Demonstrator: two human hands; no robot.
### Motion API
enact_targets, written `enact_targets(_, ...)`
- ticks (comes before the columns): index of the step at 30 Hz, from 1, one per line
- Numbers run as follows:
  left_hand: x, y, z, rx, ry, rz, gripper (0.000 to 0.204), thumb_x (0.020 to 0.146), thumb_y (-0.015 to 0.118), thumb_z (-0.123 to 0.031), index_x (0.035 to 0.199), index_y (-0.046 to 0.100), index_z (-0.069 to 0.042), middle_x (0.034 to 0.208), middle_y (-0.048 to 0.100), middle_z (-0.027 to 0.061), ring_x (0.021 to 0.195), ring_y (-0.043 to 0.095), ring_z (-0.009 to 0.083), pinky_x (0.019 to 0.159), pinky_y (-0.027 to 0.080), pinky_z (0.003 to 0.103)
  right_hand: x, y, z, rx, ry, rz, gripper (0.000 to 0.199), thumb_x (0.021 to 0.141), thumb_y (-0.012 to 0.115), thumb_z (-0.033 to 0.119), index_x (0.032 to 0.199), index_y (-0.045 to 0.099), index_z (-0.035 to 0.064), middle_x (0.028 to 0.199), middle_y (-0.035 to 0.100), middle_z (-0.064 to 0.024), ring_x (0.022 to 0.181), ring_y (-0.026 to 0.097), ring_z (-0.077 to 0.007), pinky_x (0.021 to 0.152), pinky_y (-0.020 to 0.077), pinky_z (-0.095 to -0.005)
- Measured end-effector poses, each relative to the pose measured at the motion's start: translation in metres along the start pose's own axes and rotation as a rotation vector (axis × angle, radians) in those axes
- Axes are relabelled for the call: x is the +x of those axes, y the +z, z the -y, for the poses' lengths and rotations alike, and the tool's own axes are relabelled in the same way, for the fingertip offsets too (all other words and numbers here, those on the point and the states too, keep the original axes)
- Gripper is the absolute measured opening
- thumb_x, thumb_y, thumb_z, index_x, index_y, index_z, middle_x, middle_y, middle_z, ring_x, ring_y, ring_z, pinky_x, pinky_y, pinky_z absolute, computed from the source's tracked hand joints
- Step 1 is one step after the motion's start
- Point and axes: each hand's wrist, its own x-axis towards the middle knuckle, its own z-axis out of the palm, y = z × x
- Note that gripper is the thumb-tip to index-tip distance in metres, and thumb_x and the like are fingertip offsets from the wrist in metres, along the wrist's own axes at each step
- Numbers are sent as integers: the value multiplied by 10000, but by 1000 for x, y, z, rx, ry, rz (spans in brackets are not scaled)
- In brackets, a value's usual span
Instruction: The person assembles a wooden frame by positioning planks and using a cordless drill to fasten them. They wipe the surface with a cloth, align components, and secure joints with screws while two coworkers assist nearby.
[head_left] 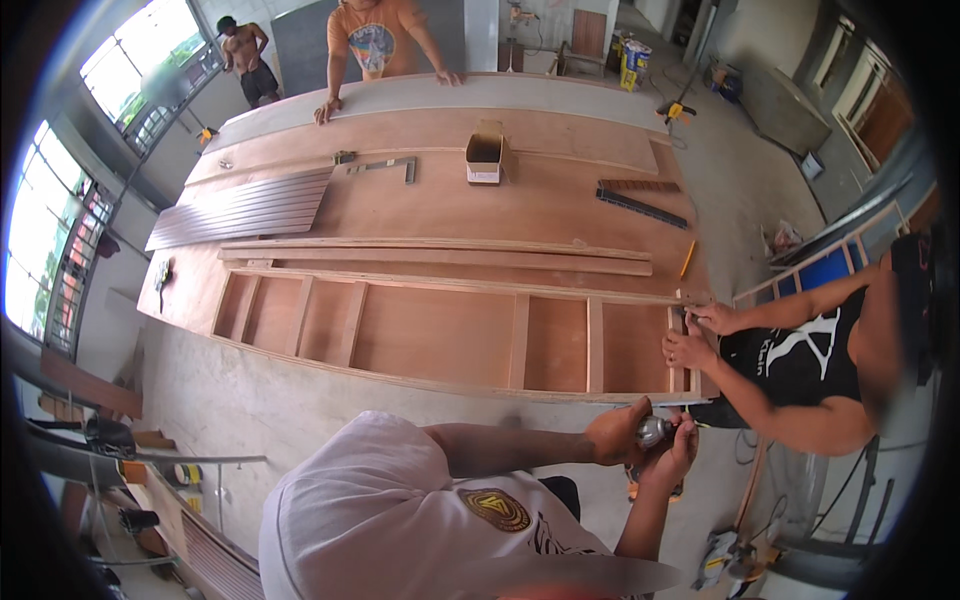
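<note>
At the near right edge of the wooden frame (455,388), my left hand (617,433) is closed around a power drill with a silver chuck (653,431). My right hand (674,458) is closed at the front of the chuck, its fingertips near a thin bit or screw too small to make out. Part of the drill's orange and black lower end shows below my hands. Crosspieces (522,342) divide the frame, which lies flat along the table's near side. A co-worker in a black shirt has both hands (690,348) on the frame's right end.
The large plywood table (420,215) holds an open cardboard box (485,160), a ribbed brown panel (240,208), a metal square (402,167), a folding rule (640,205), a yellow pencil (688,259) and long wood strips (440,255). Across it, a person in orange (378,40) leans on the edge.
</note>
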Motion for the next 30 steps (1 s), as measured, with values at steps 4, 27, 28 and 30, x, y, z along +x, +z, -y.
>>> enact_targets(4,4,-14,3,67,-1,-51,655,628,821,-131,1170,464,-44,980,672,230,959,670,440,785,531,487,19,6,-9,79,87,97,293,987,692,329,1127,608,86,951,604,-3,920,587,-143,861,521,-367)
enact_targets(27,-24,35,-9,67,-159,-386,721,589,897,-254,1151,507,-24,1026,659,240,990,669,417,818,524,468,27,22,10,39,306,250,139,987,680,184,1022,661,51,918,648,-19,843,603,-133,800,519,-297)
enact_targets(28,-25,39,-11,79,-172,-425,737,597,913,-289,1151,512,-15,1026,657,249,983,670,415,817,523,466,26,22,11,36,324,271,127,988,676,171,1018,665,48,914,650,-21,842,605,-136,803,518,-296)
enact_targets(30,-25,41,-14,234,-116,-447,731,627,920,-331,1146,518,-11,1022,663,248,970,680,394,817,527,455,27,17,14,31,301,277,112,987,668,147,1022,671,41,926,664,-33,846,616,-144,810,518,-299)
